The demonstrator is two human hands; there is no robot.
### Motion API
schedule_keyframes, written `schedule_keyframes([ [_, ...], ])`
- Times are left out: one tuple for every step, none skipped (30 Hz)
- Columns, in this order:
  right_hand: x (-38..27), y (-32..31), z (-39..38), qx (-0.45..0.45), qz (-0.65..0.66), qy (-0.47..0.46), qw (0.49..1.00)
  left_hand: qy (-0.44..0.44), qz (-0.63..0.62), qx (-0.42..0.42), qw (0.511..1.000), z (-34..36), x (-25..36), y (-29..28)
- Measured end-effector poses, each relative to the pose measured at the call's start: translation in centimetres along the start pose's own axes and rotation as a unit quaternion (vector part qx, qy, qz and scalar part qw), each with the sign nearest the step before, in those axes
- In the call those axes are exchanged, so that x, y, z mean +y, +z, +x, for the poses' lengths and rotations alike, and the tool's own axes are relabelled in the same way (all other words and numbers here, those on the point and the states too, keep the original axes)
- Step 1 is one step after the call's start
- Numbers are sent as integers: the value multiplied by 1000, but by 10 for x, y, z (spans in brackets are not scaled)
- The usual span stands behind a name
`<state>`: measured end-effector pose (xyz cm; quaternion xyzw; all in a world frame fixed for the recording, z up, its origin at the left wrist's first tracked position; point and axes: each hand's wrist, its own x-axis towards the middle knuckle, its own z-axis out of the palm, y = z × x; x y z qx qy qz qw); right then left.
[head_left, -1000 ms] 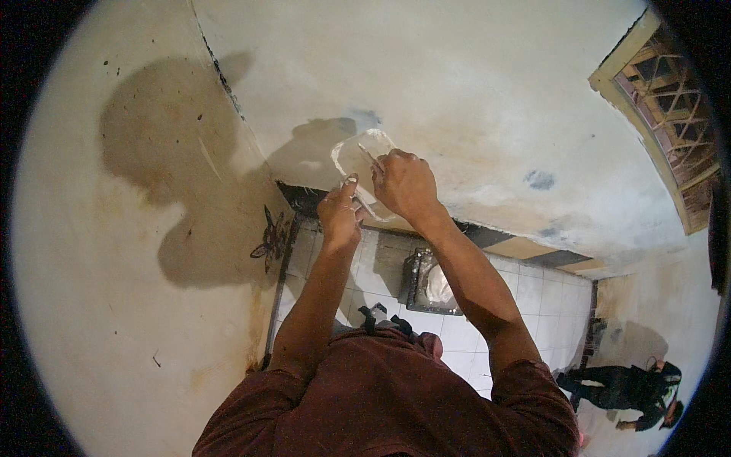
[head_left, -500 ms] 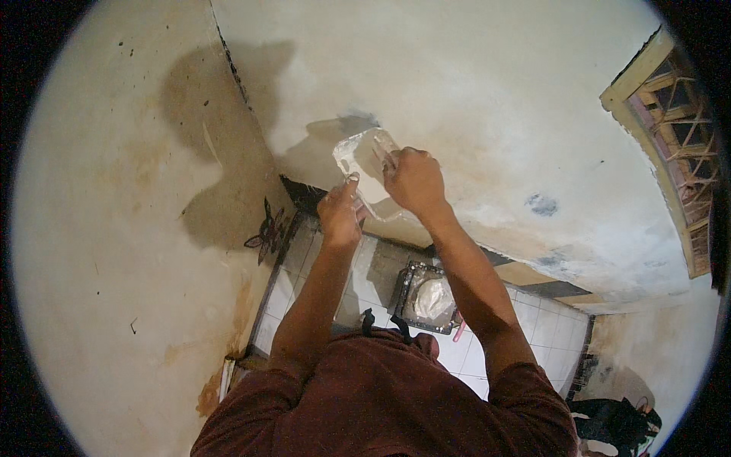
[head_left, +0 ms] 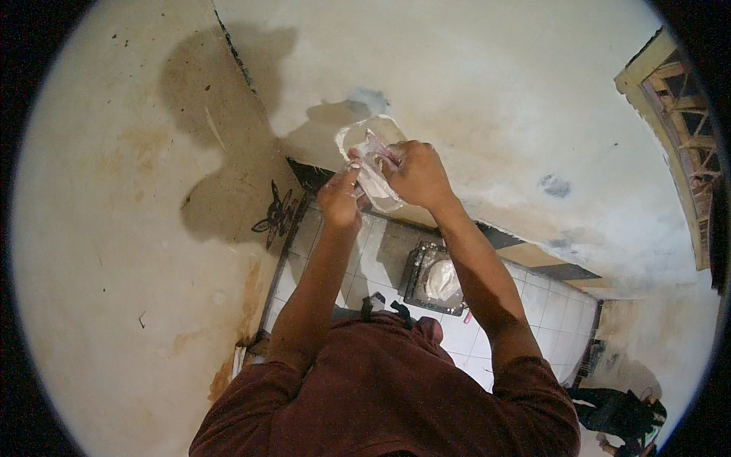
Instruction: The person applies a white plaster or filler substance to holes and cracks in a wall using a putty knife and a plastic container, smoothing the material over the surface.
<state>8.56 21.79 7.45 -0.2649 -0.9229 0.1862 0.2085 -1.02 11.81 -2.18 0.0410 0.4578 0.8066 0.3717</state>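
In front of the wall, my left hand (head_left: pixel 340 199) grips the near left edge of a shallow, clear plastic tray (head_left: pixel 387 202) with rounded corners. White paste is smeared over the tray and my left thumb. My right hand (head_left: pixel 417 174) is closed around a small paste-coated scraper (head_left: pixel 373 145) with a pinkish part showing. Its blade lies over the tray, close to my left thumb, and my fingers partly hide it. Both hands are raised above the floor, near the corner of two walls.
On the tiled floor (head_left: pixel 539 311) sits a black, paste-spotted tray (head_left: pixel 411 280) with a white mound (head_left: pixel 442 280). A stained wall (head_left: pixel 152 305) rises at left, a patched wall (head_left: pixel 495 99) ahead. A wooden-framed opening (head_left: pixel 662 129) is at upper right. A dark shape (head_left: pixel 620 411) at lower right is unclear.
The scraper has moved left across the tray toward my left thumb. White paste now shows bunched around the blade, and the tray is tilted differently. The view has shifted slightly.
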Motion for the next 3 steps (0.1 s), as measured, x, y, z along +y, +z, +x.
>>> schedule_keyframes([
  [-3, 1, 1, 2, -2, 3, 1000, -2, -30, -14, 999, 2, -1, -4],
  [-6, 1, 2, -8, -12, 11, 1000, -5, -59, -29, 998, 4, -1, -7],
  [-12, -3, 4, -18, -22, 20, 999, -8, -58, -32, 998, 6, 1, -9],
])
